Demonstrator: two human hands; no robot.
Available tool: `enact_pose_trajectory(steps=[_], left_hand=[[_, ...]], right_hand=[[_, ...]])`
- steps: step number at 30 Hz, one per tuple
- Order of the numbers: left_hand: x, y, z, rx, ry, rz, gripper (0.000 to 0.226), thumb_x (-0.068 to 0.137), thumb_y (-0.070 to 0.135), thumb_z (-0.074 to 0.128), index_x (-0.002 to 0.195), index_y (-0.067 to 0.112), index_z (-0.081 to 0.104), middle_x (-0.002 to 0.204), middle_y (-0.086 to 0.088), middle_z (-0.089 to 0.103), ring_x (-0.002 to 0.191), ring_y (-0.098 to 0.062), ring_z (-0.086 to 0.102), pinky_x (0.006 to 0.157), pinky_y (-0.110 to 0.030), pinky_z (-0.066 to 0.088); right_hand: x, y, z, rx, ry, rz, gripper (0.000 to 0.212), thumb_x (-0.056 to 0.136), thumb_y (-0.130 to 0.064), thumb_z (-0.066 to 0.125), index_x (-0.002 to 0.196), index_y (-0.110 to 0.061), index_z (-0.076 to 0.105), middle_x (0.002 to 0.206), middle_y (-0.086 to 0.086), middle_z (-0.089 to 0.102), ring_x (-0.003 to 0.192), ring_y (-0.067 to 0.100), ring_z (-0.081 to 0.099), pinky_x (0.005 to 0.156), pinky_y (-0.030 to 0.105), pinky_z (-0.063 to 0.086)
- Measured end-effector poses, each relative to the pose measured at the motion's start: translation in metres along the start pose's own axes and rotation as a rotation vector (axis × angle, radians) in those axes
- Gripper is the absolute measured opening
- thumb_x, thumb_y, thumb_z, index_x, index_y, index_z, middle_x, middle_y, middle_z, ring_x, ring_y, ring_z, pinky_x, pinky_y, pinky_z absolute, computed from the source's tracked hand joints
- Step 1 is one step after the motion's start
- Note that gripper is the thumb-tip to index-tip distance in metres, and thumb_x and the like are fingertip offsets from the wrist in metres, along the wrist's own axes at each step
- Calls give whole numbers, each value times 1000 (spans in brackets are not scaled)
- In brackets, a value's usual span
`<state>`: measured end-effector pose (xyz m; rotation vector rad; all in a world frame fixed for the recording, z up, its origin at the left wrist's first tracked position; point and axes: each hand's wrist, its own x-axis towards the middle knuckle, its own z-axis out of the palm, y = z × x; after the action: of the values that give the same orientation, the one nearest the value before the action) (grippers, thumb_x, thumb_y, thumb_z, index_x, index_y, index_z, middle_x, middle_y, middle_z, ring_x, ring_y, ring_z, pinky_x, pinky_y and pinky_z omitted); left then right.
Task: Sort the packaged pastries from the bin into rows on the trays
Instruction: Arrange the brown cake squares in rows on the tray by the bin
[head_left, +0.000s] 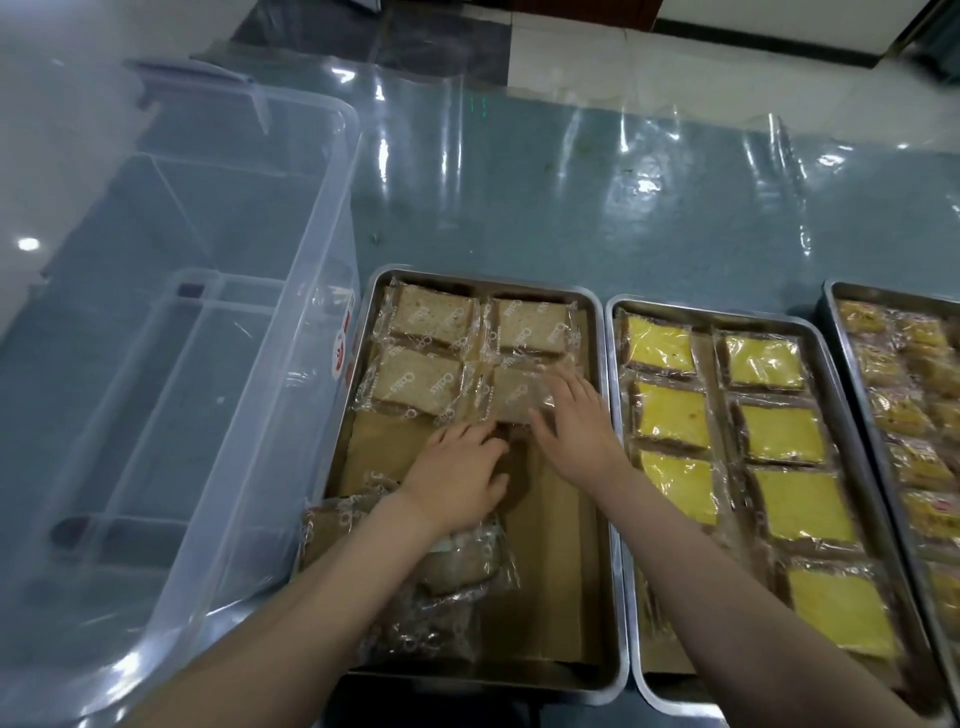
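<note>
Pressing flat on a wrapped brown cake slice (519, 397) with the right hand (576, 431), fingers spread and open, palm down, nothing pinched. Resting the left hand (460, 475) just beside it, fingers loosely curled toward the slice's near edge; cannot tell whether any film is caught under them. Sitting fourth in the left steel tray (597, 519), that slice, at the right of the second row, touching the three brown slices (431, 314) already laid out behind and beside it. Waiting at the tray's near left corner, under the left forearm, a loose heap of more wrapped brown slices (447, 587). Lying on brown paper liner (550, 545), all of it. Looking empty, the clear plastic bin (208, 364) to the left. Filled in two columns already, the middle tray (623, 519) of yellow cake slices (660, 345), with a third tray (831, 296) at far right.

Probably light and soft, sponge in thin crinkly film: easily dented, likely slippery against its neighbours. Best taken by the sealed end flaps or cradled flat under the base, not squeezed across the middle. Nudging with flat fingers, as here, seems the safe way of squaring it into line.
</note>
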<state>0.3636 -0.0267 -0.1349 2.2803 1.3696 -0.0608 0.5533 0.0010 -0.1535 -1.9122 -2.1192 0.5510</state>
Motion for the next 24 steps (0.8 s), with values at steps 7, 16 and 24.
enact_pose_trajectory(steps=[7,16,24], left_hand=[[-63,-20,4,-97,156,-18,32,96,29,52,127,32,57,148,10,38,140,-9,23,116,-44,29],[-124,-19,15,8,-18,36,69,87,68,35,148,36,30,160,13,14,147,-9,9,118,-39,10],[-136,-14,36,219,-13,30,90,70,65,56,149,31,30,162,3,12,146,-16,2,112,-44,14]], right_hand=[[-77,-18,14,92,-17,-84,43,98,-23,50,139,-12,48,144,3,47,139,17,34,118,41,26],[-136,-32,34,238,-297,-150,66,91,-22,58,151,-30,29,156,-9,28,145,6,19,116,20,12],[-154,-32,52,25,-292,-155,74,91,-36,57,154,-31,19,160,-4,22,146,15,20,121,33,17]])
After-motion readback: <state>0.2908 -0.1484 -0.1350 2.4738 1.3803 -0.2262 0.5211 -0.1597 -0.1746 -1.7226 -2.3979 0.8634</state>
